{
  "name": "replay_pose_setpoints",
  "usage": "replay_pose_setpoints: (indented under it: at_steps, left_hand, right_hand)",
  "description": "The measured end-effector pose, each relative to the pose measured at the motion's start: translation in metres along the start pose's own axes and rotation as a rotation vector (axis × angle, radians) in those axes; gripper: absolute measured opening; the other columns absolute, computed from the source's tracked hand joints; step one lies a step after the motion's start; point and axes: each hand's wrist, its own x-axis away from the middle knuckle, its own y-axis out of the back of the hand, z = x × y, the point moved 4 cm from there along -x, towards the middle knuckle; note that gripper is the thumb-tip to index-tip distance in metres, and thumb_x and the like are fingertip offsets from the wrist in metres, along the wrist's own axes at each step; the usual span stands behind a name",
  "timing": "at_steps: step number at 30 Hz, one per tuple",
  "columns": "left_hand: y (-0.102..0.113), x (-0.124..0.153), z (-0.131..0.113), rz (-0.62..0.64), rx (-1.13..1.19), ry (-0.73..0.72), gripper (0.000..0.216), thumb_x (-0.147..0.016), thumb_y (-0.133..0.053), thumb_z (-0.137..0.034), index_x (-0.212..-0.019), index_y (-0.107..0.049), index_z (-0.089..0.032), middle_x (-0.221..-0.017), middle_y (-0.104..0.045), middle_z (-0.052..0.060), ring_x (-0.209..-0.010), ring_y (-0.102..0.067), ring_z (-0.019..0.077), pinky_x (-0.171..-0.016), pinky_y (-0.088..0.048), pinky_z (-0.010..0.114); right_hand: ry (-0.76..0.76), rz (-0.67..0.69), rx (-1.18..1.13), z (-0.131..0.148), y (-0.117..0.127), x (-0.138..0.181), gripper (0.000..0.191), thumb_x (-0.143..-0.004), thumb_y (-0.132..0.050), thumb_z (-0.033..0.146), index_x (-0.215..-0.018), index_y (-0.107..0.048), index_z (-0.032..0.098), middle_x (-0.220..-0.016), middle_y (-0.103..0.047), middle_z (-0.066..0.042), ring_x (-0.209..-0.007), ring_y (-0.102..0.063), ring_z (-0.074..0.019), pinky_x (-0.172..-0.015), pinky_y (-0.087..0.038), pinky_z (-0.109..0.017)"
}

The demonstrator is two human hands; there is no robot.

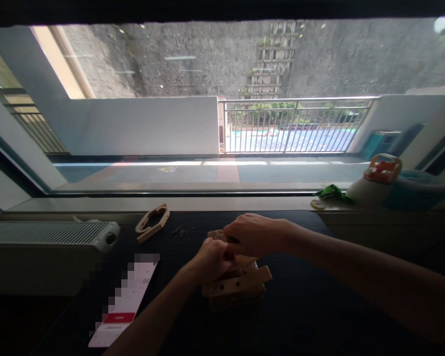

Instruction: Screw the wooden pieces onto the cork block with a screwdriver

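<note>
On the dark table sits a small wooden assembly. Its front is a pale wooden bar [241,283] with two dark holes, and brown, shiny, textured material [217,234] shows behind and under it. My left hand [215,258] is closed over the left part of the assembly, fingers curled inward. From the right, my right hand [250,235] reaches over the far part, its fingers closed and meeting the left fingertips. Whatever lies between the fingers is hidden. A pale wooden angular frame [157,228] lies at the back left, with several small screws [180,232] beside it.
A lit phone-like screen [124,306], partly pixelated, lies on the table [304,306] at left. Along the windowsill [244,203] stand a tape roll [317,204], a green cloth [333,193] and a white jug with an orange top [373,185]. A radiator [48,234] is at left.
</note>
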Motion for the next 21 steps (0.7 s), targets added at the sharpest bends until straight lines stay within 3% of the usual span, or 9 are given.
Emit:
replay_pose_setpoints:
  at_steps: [9,15,21]
  left_hand:
    - [-0.001,-0.002,-0.002,0.001,-0.017,0.011,0.016,-0.073,-0.056,-0.024,-0.063,-0.068,-0.018,-0.065,-0.068,0.001,-0.069,-0.059,0.0166,-0.069,-0.04,0.026]
    - [-0.001,-0.002,-0.003,0.04,0.008,0.022,0.019,-0.074,-0.057,-0.027,-0.061,-0.068,-0.019,-0.066,-0.068,0.0,-0.072,-0.059,0.0168,-0.07,-0.041,0.026]
    - [0.0,-0.001,-0.004,0.024,0.021,0.032,0.02,-0.075,-0.055,-0.029,-0.067,-0.07,-0.02,-0.066,-0.069,0.001,-0.073,-0.06,0.0184,-0.071,-0.043,0.027]
  right_hand:
    - [-0.038,-0.004,0.007,-0.005,-0.003,0.001,0.026,-0.086,-0.043,0.032,-0.082,-0.062,0.014,-0.075,-0.063,-0.004,-0.063,-0.053,-0.0122,-0.052,-0.029,-0.024]
    - [0.001,0.074,0.077,0.001,0.005,-0.003,0.018,-0.078,-0.054,0.02,-0.093,-0.063,0.019,-0.082,-0.064,-0.001,-0.072,-0.054,-0.0135,-0.057,-0.03,-0.024]
    - [-0.018,0.094,0.197,0.004,0.002,-0.01,0.011,-0.077,-0.054,0.014,-0.082,-0.064,0.014,-0.077,-0.064,-0.004,-0.069,-0.056,-0.0139,-0.056,-0.03,-0.024]
